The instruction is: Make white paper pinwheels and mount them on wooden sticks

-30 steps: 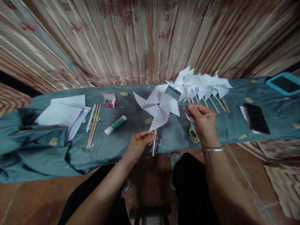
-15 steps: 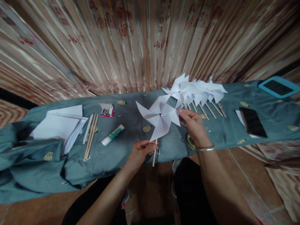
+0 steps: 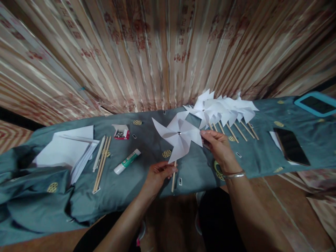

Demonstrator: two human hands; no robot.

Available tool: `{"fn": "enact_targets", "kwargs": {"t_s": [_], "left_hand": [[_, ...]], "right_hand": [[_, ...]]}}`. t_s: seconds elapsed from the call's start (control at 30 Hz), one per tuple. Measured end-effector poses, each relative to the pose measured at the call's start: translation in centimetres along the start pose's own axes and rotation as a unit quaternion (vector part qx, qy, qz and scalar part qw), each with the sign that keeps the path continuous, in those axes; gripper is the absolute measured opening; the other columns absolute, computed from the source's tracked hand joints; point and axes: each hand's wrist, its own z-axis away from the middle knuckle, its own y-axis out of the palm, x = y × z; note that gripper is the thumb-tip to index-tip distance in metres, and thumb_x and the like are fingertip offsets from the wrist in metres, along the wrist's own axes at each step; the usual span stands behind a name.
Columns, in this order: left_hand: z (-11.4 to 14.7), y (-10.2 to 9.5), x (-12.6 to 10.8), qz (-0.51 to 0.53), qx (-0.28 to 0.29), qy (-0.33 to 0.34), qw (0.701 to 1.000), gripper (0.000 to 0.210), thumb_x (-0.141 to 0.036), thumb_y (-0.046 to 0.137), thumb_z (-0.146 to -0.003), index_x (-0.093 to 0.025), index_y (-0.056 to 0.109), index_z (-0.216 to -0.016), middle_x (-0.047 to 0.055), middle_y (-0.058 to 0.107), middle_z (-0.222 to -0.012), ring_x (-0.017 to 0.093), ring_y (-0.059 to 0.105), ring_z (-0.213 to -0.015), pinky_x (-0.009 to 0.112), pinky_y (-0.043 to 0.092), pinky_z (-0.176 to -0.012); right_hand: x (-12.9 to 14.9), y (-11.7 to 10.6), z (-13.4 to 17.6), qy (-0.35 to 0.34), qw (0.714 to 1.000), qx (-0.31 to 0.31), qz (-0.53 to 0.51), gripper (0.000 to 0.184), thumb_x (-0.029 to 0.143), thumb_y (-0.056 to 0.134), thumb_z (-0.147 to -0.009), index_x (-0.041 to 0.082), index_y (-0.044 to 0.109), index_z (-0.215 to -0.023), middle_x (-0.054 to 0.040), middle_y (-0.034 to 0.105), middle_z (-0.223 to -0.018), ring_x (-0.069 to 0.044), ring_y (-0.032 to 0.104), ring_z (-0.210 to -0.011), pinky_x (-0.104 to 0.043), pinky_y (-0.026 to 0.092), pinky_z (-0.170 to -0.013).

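A white paper pinwheel (image 3: 181, 137) with a silver pin at its centre is held up over the cloth. Its wooden stick (image 3: 173, 182) is pinched just under the blades between the thumb and fingers of my left hand (image 3: 160, 176). At the pinwheel's right side, my right hand (image 3: 216, 143) has its thumb and fingers closed at the edge of one blade. Several finished-looking pinwheels (image 3: 225, 109) lie overlapping in a row behind my right hand, their sticks pointing toward me.
On the grey-green cloth (image 3: 152, 164) at left lie folded white paper (image 3: 65, 148), a white pen (image 3: 99, 154), wooden sticks (image 3: 103, 162), a glue stick (image 3: 127, 161) and a red box of pins (image 3: 121, 133). A phone (image 3: 291, 146), a blue-framed tablet (image 3: 319, 104) and a tape roll (image 3: 218, 169) are rightward.
The view has tilted slightly, so the table sits lower in the picture. Both hands keep the same hold on the pinwheel, which has hardly moved.
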Motion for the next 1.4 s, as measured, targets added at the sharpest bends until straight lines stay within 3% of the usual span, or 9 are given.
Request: {"fn": "enact_targets", "kwargs": {"t_s": [0.27, 0.5, 0.87, 1.2, 1.4], "left_hand": [[-0.7, -0.1, -0.3, 0.008, -0.004, -0.002, 1.0, 0.029, -0.037, 0.087, -0.054, -0.015, 0.078, -0.07, 0.003, 0.067, -0.063, 0.009, 0.047, -0.054, 0.024, 0.036, -0.054], [-1.3, 0.1, -0.6, 0.018, -0.014, 0.005, 1.0, 0.027, -0.034, 0.087, -0.055, -0.014, 0.078, -0.07, 0.002, 0.065, -0.059, 0.008, 0.046, -0.052, 0.023, 0.036, -0.053], [-2.1, -0.1, -0.8, 0.044, -0.043, 0.021, 0.998, 0.025, -0.033, 0.087, -0.055, -0.015, 0.078, -0.069, 0.003, 0.065, -0.058, 0.009, 0.046, -0.052, 0.024, 0.035, -0.054], [-2.1, 0.1, -1.0, 0.048, -0.056, 0.034, 0.997, 0.029, -0.035, 0.087, -0.053, -0.014, 0.078, -0.072, 0.002, 0.065, -0.06, 0.008, 0.045, -0.052, 0.024, 0.036, -0.053], [-2.1, 0.1, -0.9, 0.054, -0.053, 0.043, 0.996, 0.026, -0.034, 0.086, -0.055, -0.014, 0.078, -0.069, 0.002, 0.064, -0.059, 0.008, 0.046, -0.052, 0.024, 0.035, -0.053]], "right_hand": [[-0.4, 0.2, -0.4, 0.012, 1.0, 0.014, 0.009, 0.035, 0.051, 0.09, -0.047, 0.024, 0.074, -0.063, 0.0025, 0.068, -0.061, -0.013, 0.056, -0.057, -0.027, 0.046, -0.058], [-0.6, 0.7, -0.4, 0.005, 0.999, 0.04, 0.03, 0.032, 0.051, 0.086, -0.057, 0.022, 0.072, -0.061, 0.0044, 0.061, -0.054, -0.009, 0.045, -0.05, -0.024, 0.036, -0.05], [-1.2, 2.1, 0.1, 0.045, 0.994, 0.096, 0.012, 0.03, 0.047, 0.083, -0.065, 0.022, 0.069, -0.059, 0.0034, 0.059, -0.056, -0.011, 0.049, -0.054, -0.024, 0.036, -0.053], [-1.6, 3.2, 0.8, 0.042, 0.992, 0.122, 0.003, 0.036, 0.05, 0.084, -0.062, 0.02, 0.065, -0.054, 0.0034, 0.055, -0.055, -0.01, 0.045, -0.057, -0.024, 0.035, -0.056], [-1.8, 3.5, 1.2, 0.052, 0.988, 0.144, 0.003, 0.032, 0.05, 0.084, -0.063, 0.021, 0.07, -0.059, 0.0032, 0.058, -0.058, -0.011, 0.047, -0.059, -0.025, 0.037, -0.059]]}}
